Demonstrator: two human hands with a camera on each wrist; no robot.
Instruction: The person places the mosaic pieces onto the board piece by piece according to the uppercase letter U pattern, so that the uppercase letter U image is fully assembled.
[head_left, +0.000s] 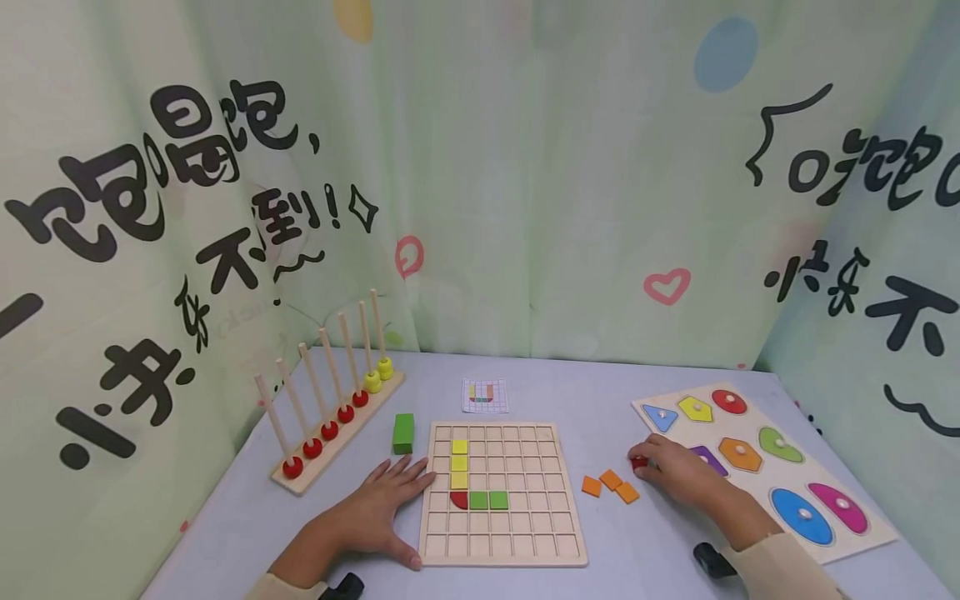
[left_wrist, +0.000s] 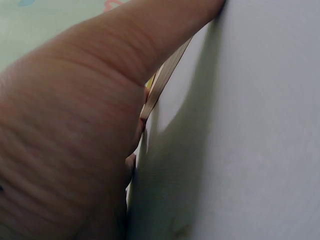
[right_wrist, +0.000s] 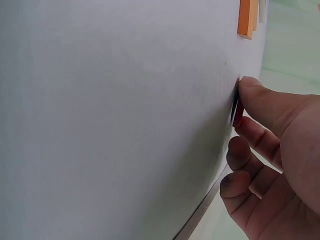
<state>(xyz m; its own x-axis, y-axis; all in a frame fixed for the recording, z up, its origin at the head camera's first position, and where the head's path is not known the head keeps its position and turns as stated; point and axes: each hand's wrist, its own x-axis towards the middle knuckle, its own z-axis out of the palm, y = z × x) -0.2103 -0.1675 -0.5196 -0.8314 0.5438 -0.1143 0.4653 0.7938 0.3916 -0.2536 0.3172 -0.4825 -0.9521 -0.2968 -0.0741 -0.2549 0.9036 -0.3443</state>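
A wooden grid board (head_left: 532, 467) lies at the middle of the table. On it, three yellow tiles (head_left: 459, 462) run down to a red quarter-round tile (head_left: 460, 500), with two green tiles (head_left: 488, 500) to its right. My left hand (head_left: 378, 512) rests on the table with fingers spread, its fingertips and thumb at the board's left edge. To the right of the board, my right hand (head_left: 675, 468) pinches a small red tile (right_wrist: 238, 112) between thumb and index finger, close over the tabletop. Three orange tiles (head_left: 609, 480) lie between that hand and the board.
A peg stand (head_left: 345, 442) with red and yellow beads stands at the left. Near it is a green block (head_left: 403, 433). Behind the board lies a small pattern card (head_left: 484, 396). A knobbed shape puzzle (head_left: 750, 508) lies at the right, partly under my right forearm.
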